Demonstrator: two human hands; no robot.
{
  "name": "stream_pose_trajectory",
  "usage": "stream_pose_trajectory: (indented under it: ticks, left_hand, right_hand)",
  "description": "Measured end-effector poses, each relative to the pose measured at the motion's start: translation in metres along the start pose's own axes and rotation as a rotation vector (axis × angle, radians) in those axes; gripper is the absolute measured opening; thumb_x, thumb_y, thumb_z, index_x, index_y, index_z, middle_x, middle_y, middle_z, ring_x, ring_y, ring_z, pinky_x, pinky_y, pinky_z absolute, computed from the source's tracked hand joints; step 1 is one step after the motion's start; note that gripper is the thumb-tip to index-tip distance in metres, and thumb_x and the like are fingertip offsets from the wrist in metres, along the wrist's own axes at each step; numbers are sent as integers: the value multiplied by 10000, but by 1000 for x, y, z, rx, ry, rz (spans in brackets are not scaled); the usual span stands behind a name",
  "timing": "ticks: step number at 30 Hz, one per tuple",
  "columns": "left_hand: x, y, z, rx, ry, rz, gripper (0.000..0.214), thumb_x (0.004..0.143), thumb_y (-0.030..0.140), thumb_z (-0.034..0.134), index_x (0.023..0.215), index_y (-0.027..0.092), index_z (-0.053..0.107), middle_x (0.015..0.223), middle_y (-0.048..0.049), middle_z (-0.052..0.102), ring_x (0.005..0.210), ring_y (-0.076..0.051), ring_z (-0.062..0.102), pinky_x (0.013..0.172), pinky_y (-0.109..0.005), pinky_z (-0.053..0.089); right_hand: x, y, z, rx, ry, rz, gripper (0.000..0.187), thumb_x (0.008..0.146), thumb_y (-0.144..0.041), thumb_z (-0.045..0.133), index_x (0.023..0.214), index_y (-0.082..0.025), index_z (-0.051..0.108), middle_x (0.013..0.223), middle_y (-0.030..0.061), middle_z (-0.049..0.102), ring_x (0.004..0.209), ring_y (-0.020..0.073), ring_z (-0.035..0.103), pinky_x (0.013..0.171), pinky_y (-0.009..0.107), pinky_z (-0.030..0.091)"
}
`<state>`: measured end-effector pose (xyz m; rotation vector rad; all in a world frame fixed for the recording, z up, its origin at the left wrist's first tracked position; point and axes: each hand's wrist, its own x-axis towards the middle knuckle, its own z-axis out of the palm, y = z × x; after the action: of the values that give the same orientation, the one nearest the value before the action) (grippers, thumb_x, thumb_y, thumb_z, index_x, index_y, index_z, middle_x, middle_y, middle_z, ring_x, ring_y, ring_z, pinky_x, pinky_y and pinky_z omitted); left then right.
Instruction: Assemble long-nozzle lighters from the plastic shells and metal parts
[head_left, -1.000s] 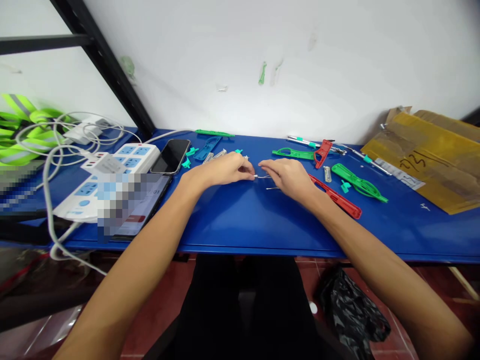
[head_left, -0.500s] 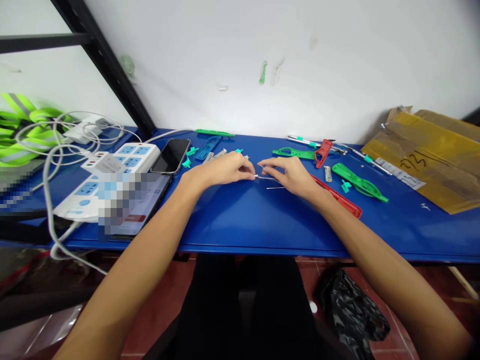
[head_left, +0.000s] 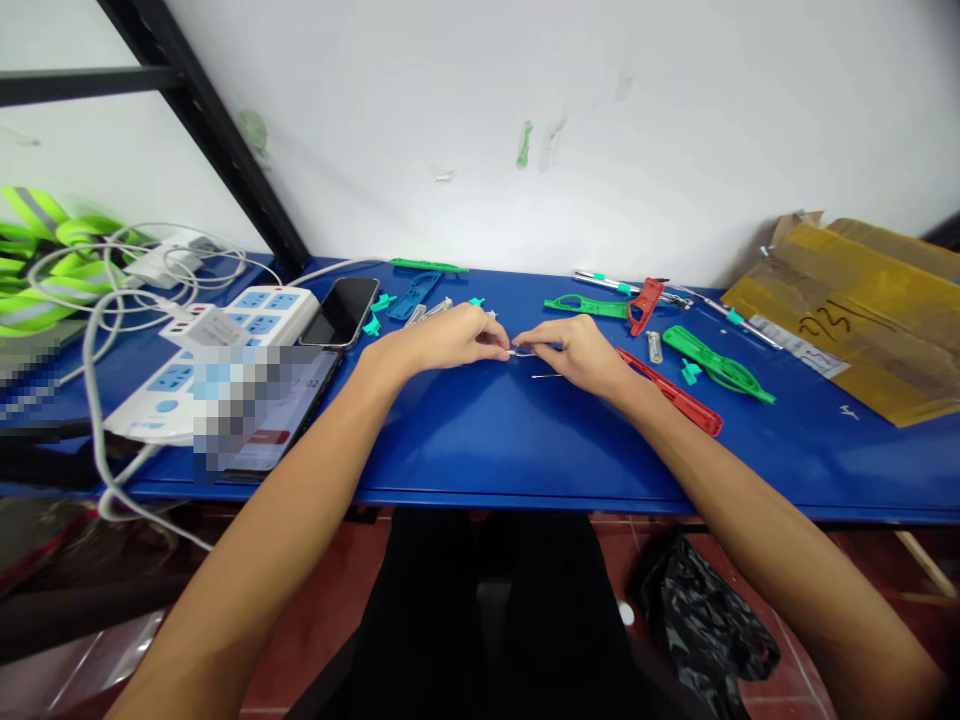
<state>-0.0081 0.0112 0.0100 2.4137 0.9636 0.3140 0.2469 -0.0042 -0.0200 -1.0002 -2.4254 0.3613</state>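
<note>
Both hands rest on a blue table (head_left: 525, 450) near its middle. My left hand (head_left: 450, 338) is closed in a pinch on the left end of a thin metal wire piece (head_left: 523, 352). My right hand (head_left: 581, 352) pinches the same small piece from the right, fingertips almost meeting the left ones. A second thin metal pin (head_left: 546, 376) lies on the table just under my right fingers. A long red plastic handle (head_left: 671, 393) lies beside my right wrist.
Green handles (head_left: 716, 366), a red part (head_left: 645, 305), a blue part (head_left: 414, 295) and small teal clips are scattered at the back. A phone (head_left: 343, 311), a white power strip (head_left: 217, 345) with cables and a tablet stand left. A cardboard package (head_left: 855, 315) lies right.
My right hand has moved a little left and closed in on the wire piece that my left hand holds. The left hand has barely moved.
</note>
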Motion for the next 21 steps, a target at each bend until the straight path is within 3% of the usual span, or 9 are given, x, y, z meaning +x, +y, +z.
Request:
stream_pose_trajectory:
  ticks: [16,21]
  left_hand:
    - [0,4,0,22,2,-66,219,979,365,722,1050,196,843,926,-49,819,821,-190,713,801,-317,486]
    - [0,4,0,17,8,-71,219,976,374,723,1023,185,824,933,-58,818,827,-188,719,780,-306,495]
  right_hand:
    - [-2,0,5,-227,-61,-40,374,1039,-134,550,1224,-234,859,1086,108,836,1000,274,734,851,378,517]
    - [-5,-4,5,-279,2,22,379,1078,-215,569,1384,-259,788,1127,107,828,984,262,721,799,359,509]
